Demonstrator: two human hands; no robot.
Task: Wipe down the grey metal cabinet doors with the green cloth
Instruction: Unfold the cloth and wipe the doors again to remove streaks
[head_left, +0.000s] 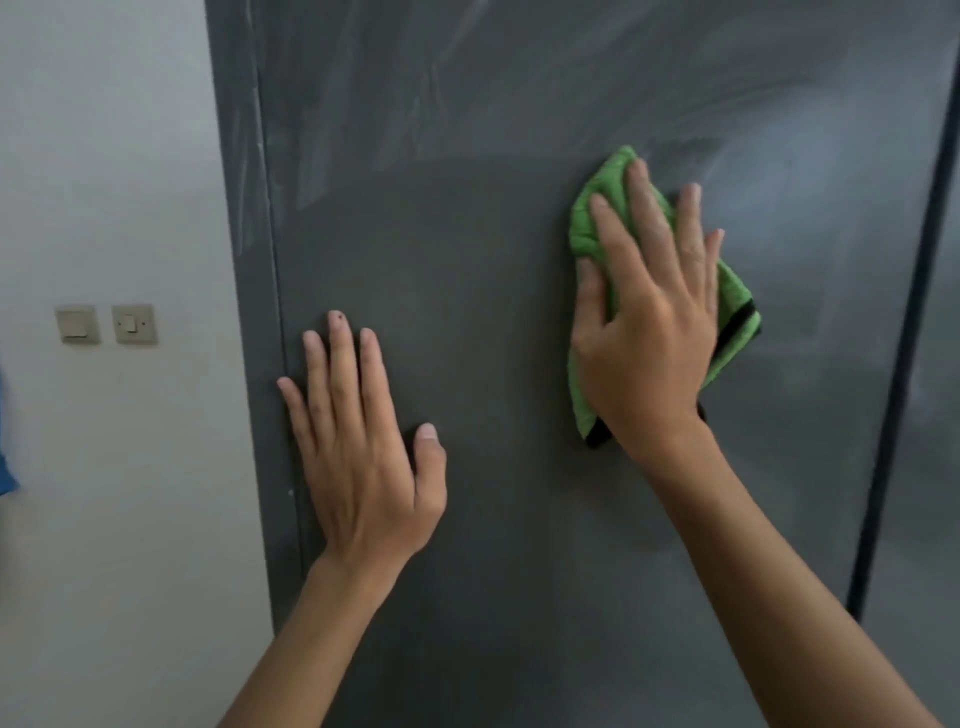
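Observation:
A tall grey metal cabinet door (493, 260) fills most of the view, with pale smeared streaks across its upper part. My right hand (649, 322) lies flat on the green cloth (587, 218), pressing it against the door's right half; the cloth has a black edge trim and sticks out above, left and right of the hand. My left hand (358, 447) rests flat on the door's lower left, near its left edge, fingers spread and holding nothing. A second grey door (935, 467) starts beyond a dark vertical seam at the right.
A white wall (104, 156) stands left of the cabinet with two beige switch plates (106, 325) at mid height. Something blue (6, 457) shows at the far left edge.

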